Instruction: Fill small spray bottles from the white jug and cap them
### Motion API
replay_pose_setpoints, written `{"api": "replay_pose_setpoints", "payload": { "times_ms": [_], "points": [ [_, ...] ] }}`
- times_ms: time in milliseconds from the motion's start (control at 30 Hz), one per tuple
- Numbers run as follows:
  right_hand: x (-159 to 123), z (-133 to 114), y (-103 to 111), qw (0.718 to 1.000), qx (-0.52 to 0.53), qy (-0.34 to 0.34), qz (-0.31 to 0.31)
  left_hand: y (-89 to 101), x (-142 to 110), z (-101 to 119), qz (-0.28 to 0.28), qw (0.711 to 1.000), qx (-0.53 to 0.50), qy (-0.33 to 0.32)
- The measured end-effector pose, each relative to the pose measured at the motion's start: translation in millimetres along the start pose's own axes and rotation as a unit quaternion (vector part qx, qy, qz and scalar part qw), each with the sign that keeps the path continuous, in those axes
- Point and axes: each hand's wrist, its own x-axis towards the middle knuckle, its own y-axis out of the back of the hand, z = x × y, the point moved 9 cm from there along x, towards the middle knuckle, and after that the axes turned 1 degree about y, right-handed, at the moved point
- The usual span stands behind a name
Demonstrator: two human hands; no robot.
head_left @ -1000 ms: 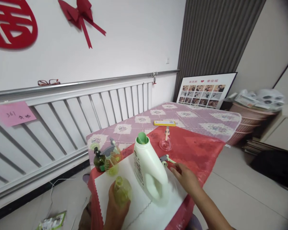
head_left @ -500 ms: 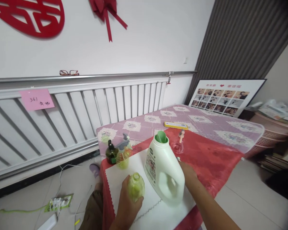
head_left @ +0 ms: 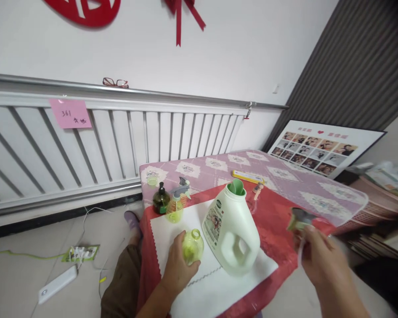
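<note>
My left hand (head_left: 178,267) is wrapped round a small see-through yellow-green bottle (head_left: 193,248), its neck uncapped, just over the white sheet. To its right stands a large pale-green detergent jug (head_left: 230,229) with a green piece sitting in its mouth. Raised at the right, over the edge of the red cloth, my right hand (head_left: 320,254) pinches a small object (head_left: 301,219) smeared by motion; it shows dark and greenish parts, and a thin pale strip hangs below. Behind the left hand are a dark green pump bottle (head_left: 161,199) and a clear yellowish bottle (head_left: 175,209).
A white sheet (head_left: 215,291) lies on the red cloth (head_left: 272,216) over a patterned tablecloth (head_left: 281,173). Farther back are a yellow box (head_left: 248,176), a small pinkish item (head_left: 258,191) and a grey cartoon figure (head_left: 182,187). A radiator (head_left: 159,141) runs along the wall.
My right hand has come out from behind the jug and swung right, now with a small object in its fingers. My left hand still holds the bottle. The view has shifted somewhat.
</note>
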Motion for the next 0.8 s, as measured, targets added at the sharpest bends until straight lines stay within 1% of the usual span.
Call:
{"api": "replay_pose_setpoints", "payload": {
  "times_ms": [33, 67, 100, 133, 167, 233, 300, 367, 433, 533, 633, 700, 800],
  "points": [
    [-7, -7, 3, 0.998, 0.06, -0.025, 0.012, 0.0, 0, 1, -0.004, 1.0, -0.001, 0.001],
    [-15, -15, 1, 0.992, 0.113, -0.052, 0.014, 0.1, 0, 2, -0.008, 1.0, -0.002, 0.001],
    [-25, -26, -5, 0.988, 0.141, -0.062, 0.006, 0.3, 0, 3, -0.011, 1.0, -0.003, 0.0],
    [-35, -39, -12, 0.986, 0.157, -0.06, -0.008, 0.4, 0, 5, -0.015, 1.0, -0.003, -0.001],
    [-45, -54, -21, 0.985, 0.167, -0.043, -0.02, 0.9, 0, 6, -0.018, 1.0, -0.003, -0.002],
    [-68, -77, -43, 0.984, 0.169, -0.017, -0.055, 1.9, -1, 8, -0.021, 1.0, -0.004, -0.004],
    [-90, -93, -71, 0.98, 0.157, 0.005, -0.122, 2.9, -1, 10, -0.022, 1.0, -0.004, -0.005],
    [-109, -106, -96, 0.975, 0.123, 0.037, -0.182, 3.7, 0, 11, -0.021, 1.0, -0.003, -0.008],
    [-122, -117, -114, 0.971, 0.09, 0.073, -0.209, 3.9, 0, 11, -0.02, 1.0, -0.003, -0.011],
    [-129, -131, -130, 0.968, 0.066, 0.12, -0.211, 3.8, 0, 11, -0.019, 1.0, -0.001, -0.015],
    [-130, -142, -143, 0.962, 0.057, 0.16, -0.214, 4.8, 0, 12, -0.014, 1.0, -0.003, -0.021],
    [-129, -143, -152, 0.956, 0.04, 0.18, -0.227, 5.6, 0, 13, -0.012, 1.0, -0.007, -0.021],
    [-126, -134, -167, 0.951, 0.013, 0.181, -0.25, 5.3, 0, 13, -0.016, 1.0, -0.012, -0.016]
  ]
}}
